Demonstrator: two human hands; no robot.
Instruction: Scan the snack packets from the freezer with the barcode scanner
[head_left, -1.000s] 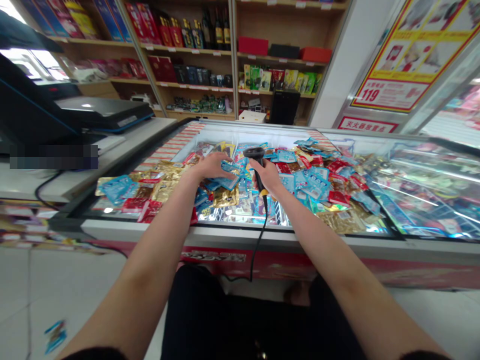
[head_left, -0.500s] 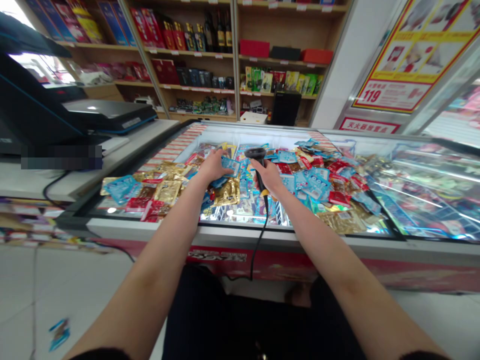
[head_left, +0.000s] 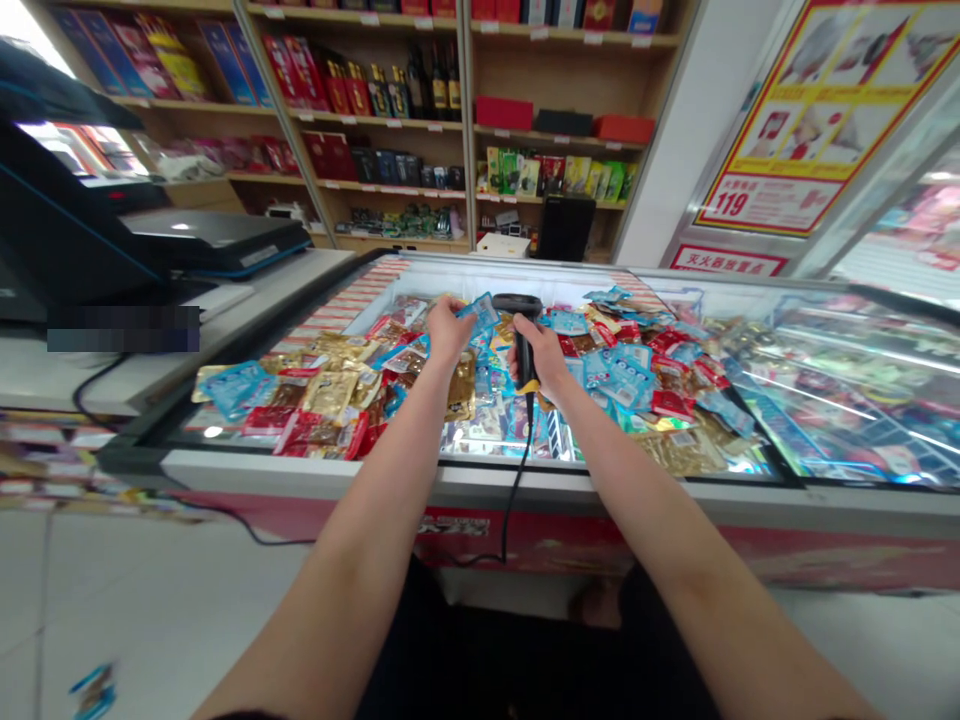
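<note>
"Left hand (head_left: 448, 330) has shifted rightward since the earlier frame, and it's brought the blue packet (head_left: 482, 312) right up next to the head of the scanner (head_left: 527, 362)."

"Okay, go left to right for me. What's at the far side?"

"A black device (head_left: 225, 235) sits on the white counter (head_left: 90, 375), and a small packet (head_left: 95, 690) lies down on the floor. Then comes the freezer (head_left: 660, 485), with gold packets (head_left: 330, 393) and red packets (head_left: 311, 433) heaped on its left part."

"And that left hand?"

"Over the heap, thumb and fingertips pinching the packet by its near left end. The rest of it sticks out towards the scanner, tilted up."

"Are packet and scanner touching?"

"Can't tell; they overlap or nearly do from up here."

"What about the right hand (head_left: 541, 350)?"

"It's wrapped round the scanner's handle, thumb up near the head. Some of the fingers are hidden, so I can't tell exactly how they lie. The scanner is upright over the middle of the freezer, and its black cord (head_left: 514, 500) hangs over the front edge."

"Anything further right?"

"Yes, a pile of mixed packets (head_left: 622, 375), blue, red and gold, on the glass."
</note>
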